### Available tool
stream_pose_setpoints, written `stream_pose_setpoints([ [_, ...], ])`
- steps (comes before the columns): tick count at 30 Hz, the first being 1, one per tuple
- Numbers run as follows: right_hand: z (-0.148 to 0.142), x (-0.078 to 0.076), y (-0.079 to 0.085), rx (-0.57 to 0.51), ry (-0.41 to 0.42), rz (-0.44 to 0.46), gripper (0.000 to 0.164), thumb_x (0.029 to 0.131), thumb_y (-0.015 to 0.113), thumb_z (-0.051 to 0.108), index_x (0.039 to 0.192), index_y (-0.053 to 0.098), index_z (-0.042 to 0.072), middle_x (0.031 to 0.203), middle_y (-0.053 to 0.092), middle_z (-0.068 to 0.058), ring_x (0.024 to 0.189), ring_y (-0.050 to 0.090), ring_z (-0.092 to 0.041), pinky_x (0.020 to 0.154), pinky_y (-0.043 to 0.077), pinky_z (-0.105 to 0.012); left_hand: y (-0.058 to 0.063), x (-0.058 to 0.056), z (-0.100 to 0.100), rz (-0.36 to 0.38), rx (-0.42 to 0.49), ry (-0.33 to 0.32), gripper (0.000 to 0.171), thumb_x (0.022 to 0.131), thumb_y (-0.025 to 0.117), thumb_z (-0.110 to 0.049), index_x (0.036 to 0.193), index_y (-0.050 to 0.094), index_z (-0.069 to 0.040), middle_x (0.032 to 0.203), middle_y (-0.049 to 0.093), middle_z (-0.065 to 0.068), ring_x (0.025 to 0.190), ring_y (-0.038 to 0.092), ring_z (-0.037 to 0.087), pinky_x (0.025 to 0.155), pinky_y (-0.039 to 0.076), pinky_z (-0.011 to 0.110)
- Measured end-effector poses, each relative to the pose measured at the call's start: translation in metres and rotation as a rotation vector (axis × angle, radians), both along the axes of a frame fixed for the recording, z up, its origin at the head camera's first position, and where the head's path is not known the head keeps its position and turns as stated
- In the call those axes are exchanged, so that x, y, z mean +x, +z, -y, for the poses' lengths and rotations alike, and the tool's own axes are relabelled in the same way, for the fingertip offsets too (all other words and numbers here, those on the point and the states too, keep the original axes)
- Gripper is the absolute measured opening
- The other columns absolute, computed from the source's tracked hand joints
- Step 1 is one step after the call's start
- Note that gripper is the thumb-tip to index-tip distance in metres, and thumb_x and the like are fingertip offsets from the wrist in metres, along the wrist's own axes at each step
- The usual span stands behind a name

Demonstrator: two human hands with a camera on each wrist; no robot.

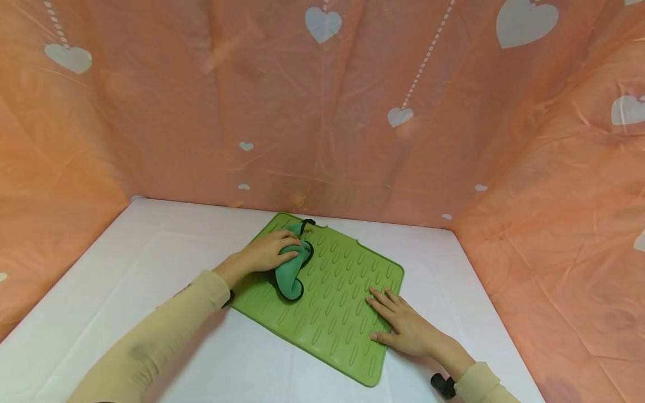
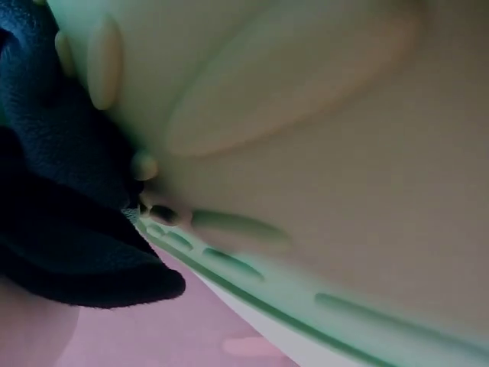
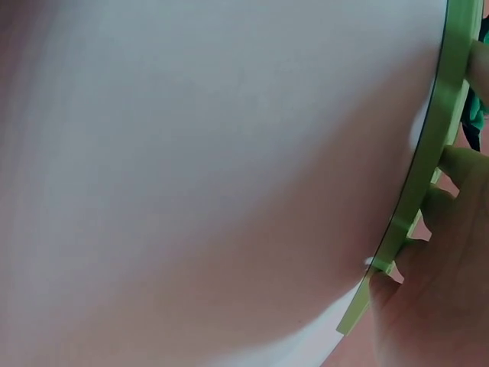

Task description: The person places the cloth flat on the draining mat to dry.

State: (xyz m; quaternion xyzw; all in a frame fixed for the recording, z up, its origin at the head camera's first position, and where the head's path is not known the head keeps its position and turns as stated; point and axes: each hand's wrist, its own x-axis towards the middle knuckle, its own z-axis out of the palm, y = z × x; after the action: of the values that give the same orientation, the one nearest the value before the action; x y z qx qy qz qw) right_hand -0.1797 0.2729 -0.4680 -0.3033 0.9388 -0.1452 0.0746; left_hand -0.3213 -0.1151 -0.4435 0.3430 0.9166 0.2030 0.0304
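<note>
A green silicone-looking mat [image 1: 327, 319] with rows of raised oval ridges lies at an angle across the white tabletop. On its far left part my left hand [image 1: 267, 252] grips a bunched green cloth [image 1: 289, 277] with black edging, pressed against the ridges. The left wrist view shows the cloth [image 2: 61, 145] dark and close over the mat's surface [image 2: 344, 145]. My right hand [image 1: 405, 327] rests with fingers spread on the mat's right side. From the right wrist, that hand [image 3: 443, 283] appears along the mat's raised rim [image 3: 416, 180].
White covering [image 1: 166, 246] spreads over the table around the mat. Orange sheets with white hearts [image 1: 322, 112] stand behind the table and along both sides. A dark strap [image 1: 443, 386] sits on my right wrist, close to the tabletop.
</note>
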Motion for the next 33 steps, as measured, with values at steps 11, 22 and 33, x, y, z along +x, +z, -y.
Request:
stream_pose_setpoints([
  [11,0.009,-0.005,0.009,0.026,0.030,-0.058,0.077,0.100,0.067,0.049,0.158,0.042,0.005,0.167,0.032,-0.018,0.150,0.027,-0.053,0.116,0.028,-0.071,0.009,0.005,0.012,0.012,0.072,0.025,0.055,0.107,0.060,-0.038,0.155,0.050,-0.014,0.163,0.037,0.016,0.147,0.040,0.041,0.114,0.039,0.062],
  [22,0.046,-0.017,0.032,-0.096,0.053,-0.174,0.057,0.096,0.076,0.028,0.145,0.060,0.004,0.151,0.055,-0.016,0.139,0.052,-0.039,0.112,0.043,-0.058,0.018,0.030,0.043,-0.068,0.244,0.062,0.060,0.104,0.067,-0.031,0.157,0.046,-0.012,0.160,0.040,0.014,0.145,0.042,0.039,0.113,0.041,0.061],
  [33,0.120,-0.034,0.041,-0.173,0.252,-0.259,0.031,0.098,0.075,0.021,0.128,0.073,0.012,0.127,0.070,-0.003,0.118,0.066,-0.022,0.099,0.055,-0.042,0.010,0.054,0.072,-0.244,0.265,0.021,0.030,0.097,0.076,-0.012,0.124,0.064,-0.007,0.118,0.064,0.005,0.106,0.066,0.024,0.088,0.058,0.044],
])
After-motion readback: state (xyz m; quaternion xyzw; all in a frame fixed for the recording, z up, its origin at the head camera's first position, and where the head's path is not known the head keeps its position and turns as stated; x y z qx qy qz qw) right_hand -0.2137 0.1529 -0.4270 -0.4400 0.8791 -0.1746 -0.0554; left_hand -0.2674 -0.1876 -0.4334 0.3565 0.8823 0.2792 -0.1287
